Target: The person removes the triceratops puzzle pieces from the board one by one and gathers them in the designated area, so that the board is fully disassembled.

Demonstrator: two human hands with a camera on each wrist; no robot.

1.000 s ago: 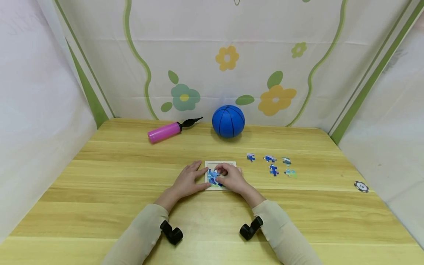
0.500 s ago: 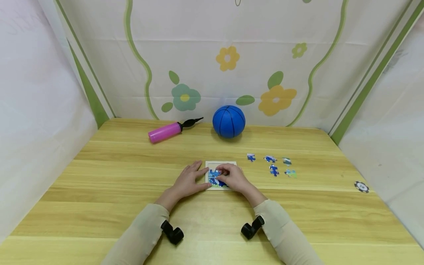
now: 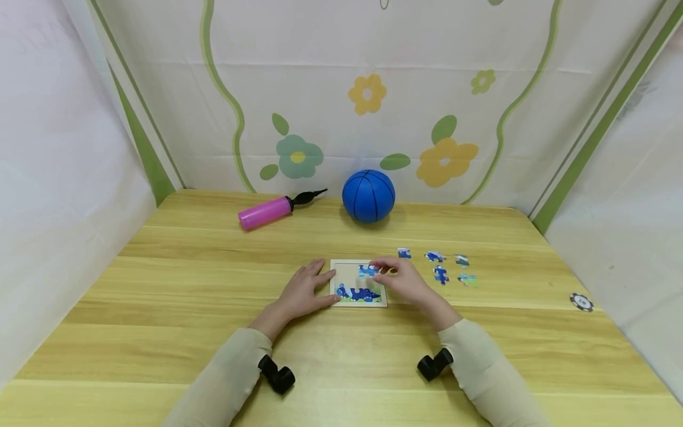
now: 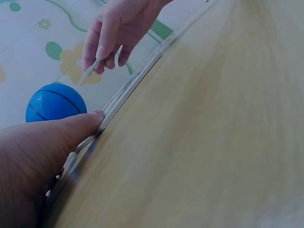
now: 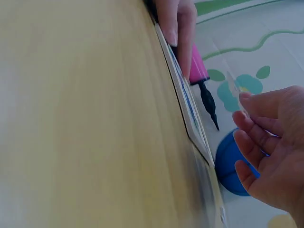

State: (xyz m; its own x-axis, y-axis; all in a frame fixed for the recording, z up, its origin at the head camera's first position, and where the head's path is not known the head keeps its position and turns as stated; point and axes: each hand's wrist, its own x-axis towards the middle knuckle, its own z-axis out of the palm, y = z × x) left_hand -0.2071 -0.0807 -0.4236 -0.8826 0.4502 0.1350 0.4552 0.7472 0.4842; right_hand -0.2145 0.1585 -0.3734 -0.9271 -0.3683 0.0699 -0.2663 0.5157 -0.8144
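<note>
My left hand point(image 3: 304, 290) lies at the left edge of a small square puzzle board point(image 3: 344, 262), its thumb and a finger touching the pale frame and spread fairly straight. Between thumb and fingertips my right hand point(image 3: 408, 283) pinches a light-blue and blue puzzle piece point(image 3: 366, 271). Both wrist views show that puzzle piece point(image 4: 89, 72) raised above the board, tilted and nearly edge-on. Along the board's lower part lie fitted pieces point(image 3: 358, 294) with a dark blue figure on green. The upper left of the board shows its bare backing.
Several loose puzzle pieces point(image 3: 440, 274) lie right of the board. A blue ball point(image 3: 368, 197) and a pink hand pump point(image 3: 265, 213) are at the back by the curtain. A round black-and-white chip point(image 3: 581, 302) lies near the table's right edge.
My right hand has lifted the puzzle piece from the board's left part and moved right with it, uncovering the lower fitted pieces. The left hand has stayed in place.
</note>
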